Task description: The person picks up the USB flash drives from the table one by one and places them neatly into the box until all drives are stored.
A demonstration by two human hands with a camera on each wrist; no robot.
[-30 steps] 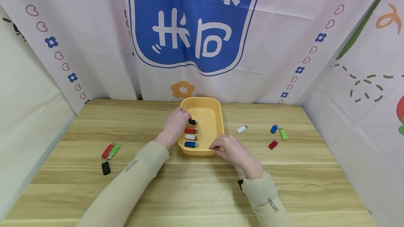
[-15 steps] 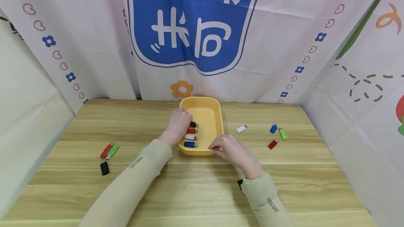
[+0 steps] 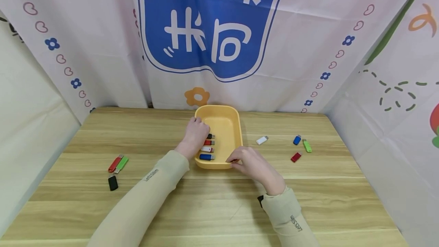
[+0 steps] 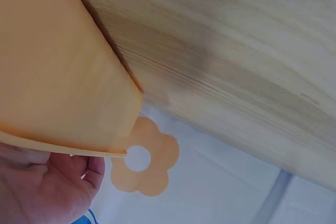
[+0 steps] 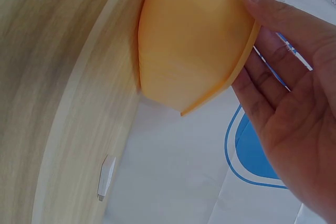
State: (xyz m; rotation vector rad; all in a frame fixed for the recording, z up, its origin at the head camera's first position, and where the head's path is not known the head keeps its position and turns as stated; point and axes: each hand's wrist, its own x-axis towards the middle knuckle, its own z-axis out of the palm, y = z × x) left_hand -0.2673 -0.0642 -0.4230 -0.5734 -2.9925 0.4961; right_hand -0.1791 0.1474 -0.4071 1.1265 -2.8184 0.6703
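A yellow tray [image 3: 224,165] lies on the table with a column of USB flash drives along its left side: blue [image 3: 207,157], white [image 3: 207,149], red [image 3: 209,142] and black [image 3: 212,136]. Reaching over the tray's left wall, my left hand [image 3: 196,134] holds the black one; its fingertips and the drive's near end are hidden. In the left wrist view, the tray wall covers that grip. My right hand [image 3: 252,164] pinches the tray's near right rim, its thumb outside on the wall in the right wrist view and its fingers over the edge.
Left on the table lie a red flash drive [image 3: 115,163], a green one [image 3: 121,165] and a black one [image 3: 112,182]. To the right are white [image 3: 262,140], blue [image 3: 297,140], light green [image 3: 307,146] and dark red [image 3: 296,157] drives. A printed curtain [image 3: 274,98] hangs behind.
My left hand has shifted slightly right and toward me, and the black flash drive has slid closer to the red one in the tray. My right hand has stayed on the rim.
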